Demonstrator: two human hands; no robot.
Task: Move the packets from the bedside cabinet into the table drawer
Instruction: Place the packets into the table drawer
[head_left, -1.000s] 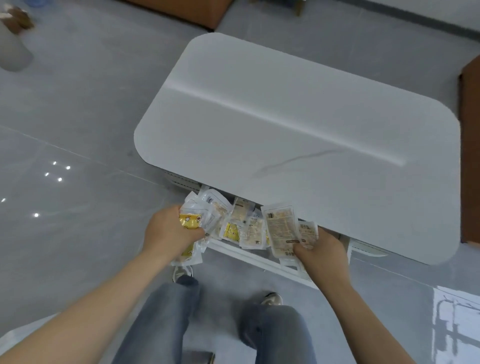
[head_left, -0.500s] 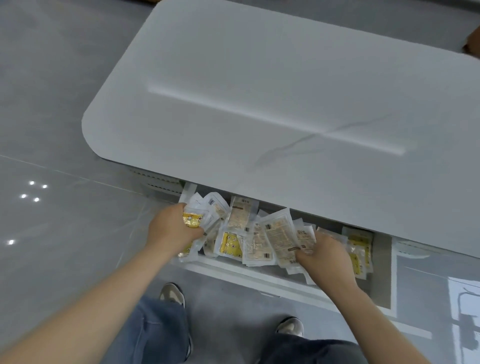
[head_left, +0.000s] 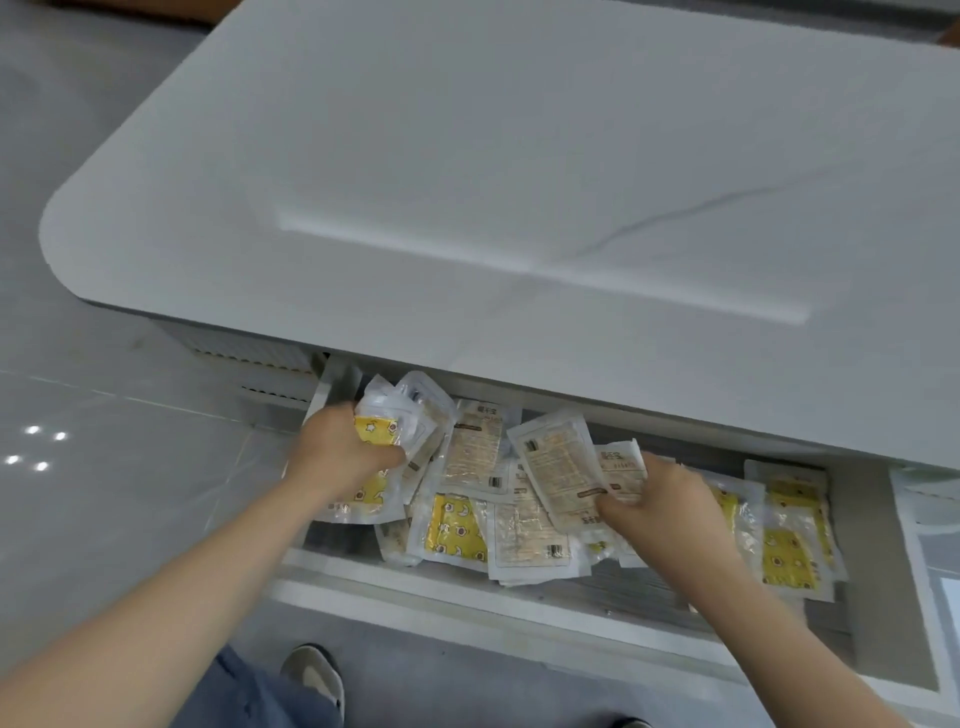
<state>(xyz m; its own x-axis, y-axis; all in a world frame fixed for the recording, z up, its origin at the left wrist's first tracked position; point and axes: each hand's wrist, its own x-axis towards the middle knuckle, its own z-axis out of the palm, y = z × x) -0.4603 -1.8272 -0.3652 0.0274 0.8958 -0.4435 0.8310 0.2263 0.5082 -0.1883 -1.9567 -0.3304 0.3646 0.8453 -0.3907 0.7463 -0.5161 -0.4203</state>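
Head camera, looking straight down, and the drawer (head_left: 467, 587) is pulled out towards the person. Its back part is tucked out of sight under the front edge of the white bench (head_left: 519, 182). The bench top itself is cut off along the top and right of the view.

The left hand (head_left: 337, 452) is over the drawer's left end, fingers clenched round a bundle (head_left: 395, 415) of clear packets with a yellow one facing up. The fingertips are buried behind the plastic, so how many packets are in that bundle can't be told.

The right hand (head_left: 660, 499) is over the middle of the drawer, pinching a pale printed packet (head_left: 561, 473) by its lower corner, thumb on top. The other fingers are hidden underneath it. The print is too blurred to read.

In the drawer, loose packets (head_left: 457, 530) lie heaped and overlapping between the two hands, some yellow, some pale with barcodes. More yellow ones (head_left: 789, 551) sit flat at the drawer's right end, partly covered by the right wrist. The bottom of the drawer shows bare along its front wall.

In front of the drawer there's grey floor (head_left: 104, 467), a blue trouser leg (head_left: 249, 696) and one shoe (head_left: 314, 675). A second shoe is barely there, sliced off by the lower edge.
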